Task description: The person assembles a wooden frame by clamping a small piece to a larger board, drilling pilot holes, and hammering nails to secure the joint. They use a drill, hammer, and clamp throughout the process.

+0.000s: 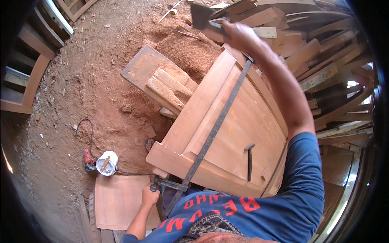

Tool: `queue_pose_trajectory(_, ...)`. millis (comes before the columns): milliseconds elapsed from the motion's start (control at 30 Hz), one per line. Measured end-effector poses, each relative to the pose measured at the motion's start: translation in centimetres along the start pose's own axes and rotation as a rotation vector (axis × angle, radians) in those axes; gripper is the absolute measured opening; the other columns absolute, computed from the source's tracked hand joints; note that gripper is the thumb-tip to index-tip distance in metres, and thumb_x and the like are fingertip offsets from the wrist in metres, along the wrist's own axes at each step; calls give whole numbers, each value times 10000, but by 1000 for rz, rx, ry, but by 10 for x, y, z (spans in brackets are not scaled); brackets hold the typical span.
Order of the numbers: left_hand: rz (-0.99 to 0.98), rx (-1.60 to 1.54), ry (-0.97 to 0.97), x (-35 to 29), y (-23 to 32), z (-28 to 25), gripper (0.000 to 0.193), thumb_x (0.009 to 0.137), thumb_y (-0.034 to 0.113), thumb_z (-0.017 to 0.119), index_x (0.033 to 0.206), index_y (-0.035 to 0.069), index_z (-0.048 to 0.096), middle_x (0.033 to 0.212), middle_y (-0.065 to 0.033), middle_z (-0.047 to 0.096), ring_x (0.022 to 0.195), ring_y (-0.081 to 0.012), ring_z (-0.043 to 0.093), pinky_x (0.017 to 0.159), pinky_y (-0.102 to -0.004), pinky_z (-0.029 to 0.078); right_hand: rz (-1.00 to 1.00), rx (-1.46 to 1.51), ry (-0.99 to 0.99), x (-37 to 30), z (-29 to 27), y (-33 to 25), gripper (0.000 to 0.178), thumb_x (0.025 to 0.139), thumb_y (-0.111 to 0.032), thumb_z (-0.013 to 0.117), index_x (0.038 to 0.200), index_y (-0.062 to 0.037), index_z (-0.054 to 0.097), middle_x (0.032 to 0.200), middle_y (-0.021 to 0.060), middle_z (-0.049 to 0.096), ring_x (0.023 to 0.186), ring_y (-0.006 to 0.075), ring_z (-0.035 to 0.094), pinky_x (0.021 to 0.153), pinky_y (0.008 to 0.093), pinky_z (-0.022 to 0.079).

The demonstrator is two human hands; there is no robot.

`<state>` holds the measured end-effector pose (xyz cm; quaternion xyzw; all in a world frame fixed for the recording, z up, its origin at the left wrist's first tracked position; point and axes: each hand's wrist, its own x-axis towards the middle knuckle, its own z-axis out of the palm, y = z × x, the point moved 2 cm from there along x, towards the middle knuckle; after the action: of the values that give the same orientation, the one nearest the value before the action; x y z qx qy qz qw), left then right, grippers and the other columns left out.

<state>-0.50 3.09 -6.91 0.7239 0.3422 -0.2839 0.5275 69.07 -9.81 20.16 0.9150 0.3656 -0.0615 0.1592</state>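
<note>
A wooden panel door (227, 133) lies in front of me, with a long metal bar clamp (219, 121) across it from the near left edge to the far frame. My left hand (150, 197) is closed around the screw handle at the clamp's near end. Beyond the door's far end, my right hand (239, 35) is raised, slightly blurred, and grips a tool with a broad dark blade (201, 17); its exact kind is unclear. A dark-handled hammer (249, 162) rests on the panel, near a small wood block (264, 173).
Scrap wood (324, 52) is heaped at the far right. Sawdust (174, 52) covers the ground beside a plank (150, 77). At the left are a white bucket (107, 163), a red corded power tool (88, 158) and a flat wooden panel (121, 202). Wooden frames (36, 77) stand far left.
</note>
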Motion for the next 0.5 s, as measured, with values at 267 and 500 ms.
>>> queue_pose_trajectory(267, -134, -20, 136, -15, 48, -14, 363, 745, 115, 711, 1104, 63, 689, 898, -261, 729, 907, -453, 715, 792, -519, 563, 112, -312, -292, 97, 186, 35, 523, 945, -193, 674, 1438, -81, 540, 1271, 183, 668, 1221, 329, 627, 976, 460, 538)
queue_pose_trajectory(500, -243, -5, 66, -9, 52, -19, 397, 751, 150, 746, 1135, 96, 660, 893, -275, 724, 904, -480, 703, 788, -548, 555, 207, -415, -734, 125, 166, 18, 394, 784, -113, 824, 1168, -64, 747, 1235, 182, 722, 1219, 279, 675, 945, 421, 580)
